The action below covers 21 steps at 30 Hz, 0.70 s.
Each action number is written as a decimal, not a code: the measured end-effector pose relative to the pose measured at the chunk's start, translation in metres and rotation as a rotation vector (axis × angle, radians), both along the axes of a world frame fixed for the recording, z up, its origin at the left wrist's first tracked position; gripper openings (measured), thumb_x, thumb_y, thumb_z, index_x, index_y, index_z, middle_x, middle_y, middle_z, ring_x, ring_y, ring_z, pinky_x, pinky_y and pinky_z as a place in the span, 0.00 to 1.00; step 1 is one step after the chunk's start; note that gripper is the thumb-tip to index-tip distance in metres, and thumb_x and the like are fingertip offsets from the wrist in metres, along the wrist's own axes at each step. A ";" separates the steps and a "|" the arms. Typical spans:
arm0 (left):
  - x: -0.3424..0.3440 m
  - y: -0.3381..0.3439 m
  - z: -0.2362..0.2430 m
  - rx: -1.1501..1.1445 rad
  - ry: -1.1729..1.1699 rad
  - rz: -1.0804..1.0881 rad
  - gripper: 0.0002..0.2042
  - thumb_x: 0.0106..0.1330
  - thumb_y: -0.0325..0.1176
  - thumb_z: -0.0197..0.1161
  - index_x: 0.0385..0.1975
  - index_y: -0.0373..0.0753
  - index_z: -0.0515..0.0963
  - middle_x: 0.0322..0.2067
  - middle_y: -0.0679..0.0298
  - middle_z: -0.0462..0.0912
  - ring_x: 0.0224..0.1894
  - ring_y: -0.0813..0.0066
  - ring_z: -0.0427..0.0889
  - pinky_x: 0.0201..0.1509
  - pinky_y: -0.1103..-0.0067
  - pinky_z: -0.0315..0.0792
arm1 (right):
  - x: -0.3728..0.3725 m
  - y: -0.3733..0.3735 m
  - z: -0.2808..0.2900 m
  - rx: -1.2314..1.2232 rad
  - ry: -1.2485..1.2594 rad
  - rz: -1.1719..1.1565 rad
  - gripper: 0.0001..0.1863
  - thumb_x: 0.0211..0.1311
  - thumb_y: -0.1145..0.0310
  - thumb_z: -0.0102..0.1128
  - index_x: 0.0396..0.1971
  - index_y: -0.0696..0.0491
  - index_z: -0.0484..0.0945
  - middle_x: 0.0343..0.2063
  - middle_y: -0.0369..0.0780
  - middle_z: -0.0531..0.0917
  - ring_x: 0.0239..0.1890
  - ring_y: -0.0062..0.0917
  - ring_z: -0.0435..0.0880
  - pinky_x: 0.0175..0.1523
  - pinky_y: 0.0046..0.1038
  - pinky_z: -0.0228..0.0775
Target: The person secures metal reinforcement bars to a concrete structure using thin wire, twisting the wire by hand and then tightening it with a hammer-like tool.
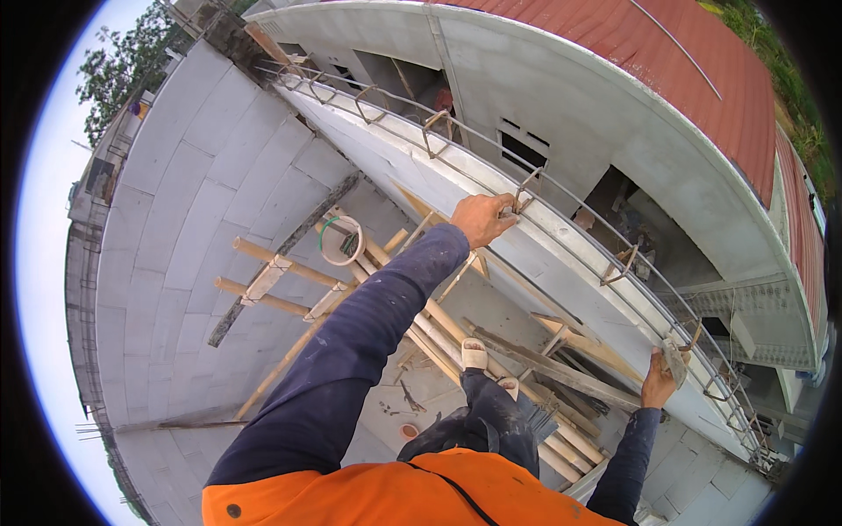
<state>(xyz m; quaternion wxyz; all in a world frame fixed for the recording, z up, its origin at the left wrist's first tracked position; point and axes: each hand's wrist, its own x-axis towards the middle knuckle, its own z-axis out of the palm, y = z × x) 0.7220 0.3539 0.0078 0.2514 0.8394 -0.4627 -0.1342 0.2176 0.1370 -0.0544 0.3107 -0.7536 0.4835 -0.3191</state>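
Carefully Handle the Steel Cage [620, 275] from Both Sides

Secure the bucket [331, 252] first: it sits at left among the bamboo poles [447, 330], beneath the sleeve of the reaching arm, where a careless swing could knock it.

Next, check the left hand [482, 219]. Its fingers are curled at a wire loop [529, 179] of the cage, which runs along the top of the white wall [351, 133]; whether they grip the wire or only touch it cannot be told. A firm hold close to the loop should limit springing.

Keep weight centred over the shoes [474, 353], which appear to rest on the poles. Round poles can roll, so avoid leaning out.

Finally, attend to the right hand [660, 381]. It is closed around a flat grey piece [674, 361] beside the cage, farther along the wall. Whether piece and cage touch is unclear. Hold it by its edge, keeping fingertips clear of the bars.
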 end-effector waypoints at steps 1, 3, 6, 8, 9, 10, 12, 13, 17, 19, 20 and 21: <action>-0.001 0.003 -0.003 -0.017 -0.013 -0.006 0.19 0.66 0.49 0.72 0.52 0.47 0.83 0.30 0.52 0.88 0.35 0.49 0.88 0.43 0.61 0.80 | 0.000 0.002 -0.005 -0.012 -0.012 -0.029 0.19 0.70 0.69 0.71 0.56 0.58 0.78 0.57 0.41 0.82 0.59 0.26 0.80 0.66 0.28 0.70; 0.005 0.005 -0.004 -0.041 -0.032 -0.043 0.19 0.67 0.49 0.71 0.51 0.47 0.83 0.28 0.53 0.88 0.34 0.51 0.88 0.41 0.62 0.80 | 0.003 0.006 -0.003 0.039 -0.078 -0.038 0.21 0.70 0.68 0.71 0.58 0.58 0.77 0.56 0.42 0.82 0.58 0.27 0.81 0.66 0.28 0.70; 0.010 -0.004 0.001 -0.023 -0.034 -0.136 0.18 0.68 0.49 0.71 0.52 0.48 0.83 0.26 0.54 0.87 0.34 0.52 0.88 0.40 0.62 0.80 | -0.001 0.008 -0.005 0.088 -0.141 -0.060 0.22 0.71 0.68 0.70 0.60 0.58 0.76 0.57 0.42 0.82 0.58 0.28 0.81 0.67 0.29 0.70; 0.020 -0.005 0.008 0.034 -0.037 -0.188 0.19 0.68 0.50 0.71 0.53 0.49 0.83 0.26 0.54 0.86 0.34 0.52 0.88 0.40 0.62 0.80 | 0.011 0.012 0.001 0.094 -0.137 -0.086 0.21 0.72 0.68 0.67 0.61 0.59 0.76 0.59 0.42 0.82 0.59 0.28 0.81 0.66 0.30 0.71; 0.022 -0.002 0.010 0.033 -0.044 -0.169 0.19 0.68 0.50 0.70 0.54 0.50 0.82 0.26 0.55 0.86 0.33 0.52 0.88 0.40 0.62 0.80 | 0.021 0.015 0.009 0.065 -0.053 -0.082 0.21 0.72 0.66 0.68 0.59 0.58 0.77 0.56 0.42 0.83 0.57 0.29 0.81 0.65 0.31 0.71; 0.024 0.004 0.008 0.021 -0.039 -0.155 0.19 0.69 0.50 0.70 0.55 0.50 0.82 0.26 0.55 0.86 0.33 0.52 0.88 0.39 0.62 0.80 | 0.023 0.016 0.007 0.080 -0.045 -0.135 0.22 0.70 0.64 0.70 0.58 0.58 0.76 0.54 0.42 0.83 0.56 0.30 0.80 0.64 0.31 0.70; 0.026 0.014 0.004 0.133 -0.012 -0.086 0.19 0.70 0.51 0.69 0.56 0.52 0.81 0.26 0.55 0.86 0.33 0.51 0.88 0.38 0.61 0.79 | 0.037 0.019 0.014 0.041 -0.001 -0.116 0.24 0.69 0.62 0.72 0.57 0.58 0.74 0.51 0.43 0.82 0.54 0.32 0.80 0.64 0.33 0.70; 0.022 0.017 0.001 0.137 -0.005 -0.087 0.19 0.70 0.51 0.69 0.56 0.53 0.81 0.26 0.55 0.86 0.33 0.51 0.88 0.38 0.61 0.79 | 0.044 0.020 0.020 0.060 0.021 -0.099 0.23 0.69 0.62 0.72 0.56 0.57 0.74 0.50 0.42 0.81 0.53 0.33 0.80 0.63 0.34 0.70; 0.017 -0.013 0.007 0.077 -0.069 -0.121 0.19 0.70 0.51 0.68 0.57 0.55 0.81 0.26 0.54 0.85 0.31 0.50 0.88 0.37 0.62 0.79 | 0.025 0.015 0.019 0.044 -0.086 -0.154 0.20 0.70 0.61 0.72 0.51 0.56 0.77 0.47 0.41 0.81 0.51 0.30 0.81 0.60 0.31 0.72; 0.017 -0.009 0.002 0.110 -0.041 -0.115 0.19 0.71 0.51 0.68 0.57 0.54 0.81 0.26 0.53 0.85 0.31 0.49 0.88 0.37 0.61 0.79 | 0.031 0.021 0.026 0.054 -0.046 -0.171 0.18 0.69 0.62 0.72 0.48 0.56 0.76 0.46 0.40 0.80 0.51 0.27 0.81 0.57 0.28 0.72; 0.023 0.003 -0.005 0.073 -0.044 -0.135 0.19 0.71 0.52 0.67 0.57 0.55 0.81 0.23 0.54 0.84 0.29 0.49 0.87 0.36 0.61 0.79 | 0.045 0.024 0.027 0.026 -0.046 -0.190 0.19 0.67 0.66 0.74 0.50 0.55 0.74 0.45 0.39 0.81 0.49 0.25 0.81 0.55 0.25 0.73; 0.033 0.012 -0.008 0.029 -0.063 -0.143 0.19 0.72 0.53 0.65 0.58 0.55 0.81 0.19 0.56 0.84 0.27 0.49 0.87 0.35 0.60 0.79 | 0.056 0.027 0.032 0.050 -0.069 -0.183 0.23 0.66 0.70 0.74 0.54 0.54 0.71 0.46 0.39 0.82 0.50 0.24 0.82 0.55 0.24 0.74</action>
